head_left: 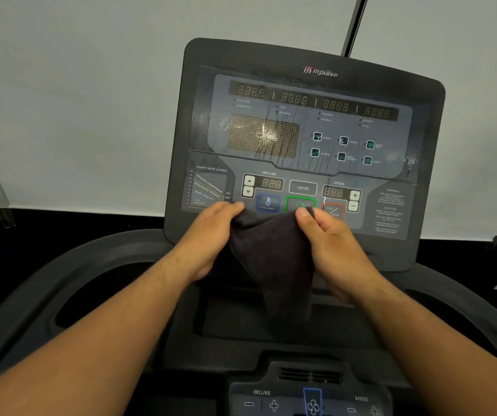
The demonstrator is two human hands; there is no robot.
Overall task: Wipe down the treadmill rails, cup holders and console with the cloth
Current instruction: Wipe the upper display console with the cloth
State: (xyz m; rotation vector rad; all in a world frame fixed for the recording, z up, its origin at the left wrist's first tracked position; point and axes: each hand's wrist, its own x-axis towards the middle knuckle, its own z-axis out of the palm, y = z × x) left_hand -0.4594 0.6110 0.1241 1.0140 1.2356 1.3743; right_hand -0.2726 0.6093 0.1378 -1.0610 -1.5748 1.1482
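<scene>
- Lower control panel [310,397] sits nearest, below both forearms
- Left hand [208,238] and right hand [331,244] each pinch a top corner of the dark cloth [271,259]; it hangs before the console [307,139], covering its lower buttons

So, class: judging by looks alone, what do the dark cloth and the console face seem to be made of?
Cloth: soft woven or terry fabric, matte; it hangs in limp folds between the left hand and right hand.
Console: probably hard plastic under a glossy printed overlay; a glare spot and streaks show on it.
</scene>
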